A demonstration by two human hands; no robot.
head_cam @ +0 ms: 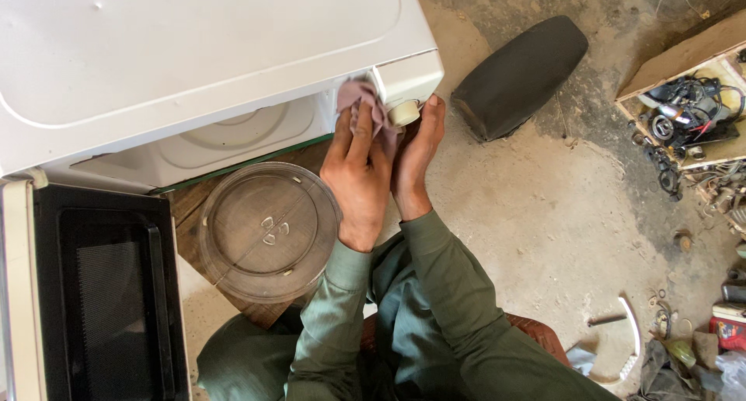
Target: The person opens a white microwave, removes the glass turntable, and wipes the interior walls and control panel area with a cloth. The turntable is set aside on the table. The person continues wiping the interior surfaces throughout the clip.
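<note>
**A:** Which step is this, would you say?

**B:** Wiping, by the look of it. The white microwave oven [194,51] stands with its door [93,292] swung open, and both hands are up at its front right corner, by the control panel. I judge it to be the cleaning of that panel, around the knob [405,112].

**A:** What does the left hand do?

**B:** The left hand [359,176] presses a pinkish cloth [360,96] against the front of the oven, just left of the knob. Its fingers [359,133] lie nearly straight, close together, flat on the cloth rather than curled round it.

**A:** And the right?

**B:** The right hand [412,164] is just beside the left, touching it along the palm. Its fingers [431,117] reach up to the pale round knob and curl lightly about it; whether they truly grip it or only rest there, I cannot tell.

**A:** What does the next move call for?

**B:** My guess: steady pressure through the cloth, with the knob held so it does not turn, and small strokes, since the corner is tight.

**A:** Anything else near the oven?

**B:** The glass turntable plate [268,231] lies out of the oven, below its open cavity, on a wooden board [190,207]. Right of the oven, on the concrete floor [544,207], lies a dark padded seat [519,74].
</note>
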